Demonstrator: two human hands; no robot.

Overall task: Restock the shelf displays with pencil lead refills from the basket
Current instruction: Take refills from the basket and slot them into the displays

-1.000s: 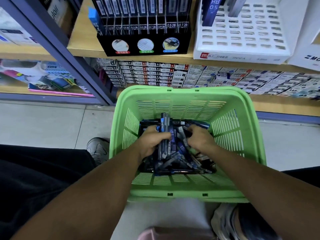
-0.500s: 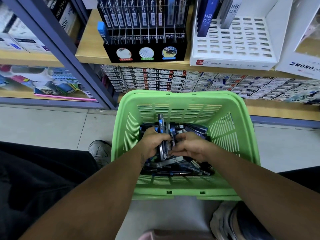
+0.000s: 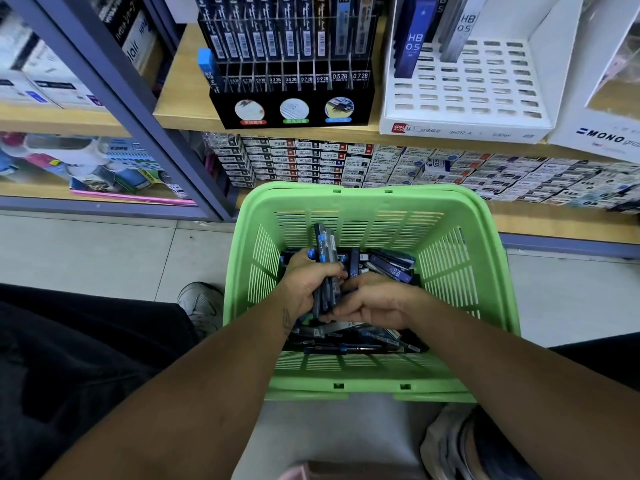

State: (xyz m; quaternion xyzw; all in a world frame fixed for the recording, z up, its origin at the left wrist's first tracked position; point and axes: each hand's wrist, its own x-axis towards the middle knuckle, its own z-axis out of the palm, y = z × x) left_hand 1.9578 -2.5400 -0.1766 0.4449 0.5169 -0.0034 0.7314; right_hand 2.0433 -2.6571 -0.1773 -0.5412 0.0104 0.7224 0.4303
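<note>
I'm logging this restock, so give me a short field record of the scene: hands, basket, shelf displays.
left hand: grips an upright bundle of lead refill packs
right hand: fingers curled at the same bundle
green basket: on the floor, loose refill packs inside
black display rack: slots filled with packs
white display tray: mostly empty slots, a few HB 0.5 packs

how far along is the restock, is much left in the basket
Early to midway, as a guess. Done: the black display looks mostly filled. In hand: the left hand grips a bundle of refill packs inside the green basket, and the right hand is adding to it. Left: loose refills still cover the basket floor, and the white tray holds only a few packs.
</note>
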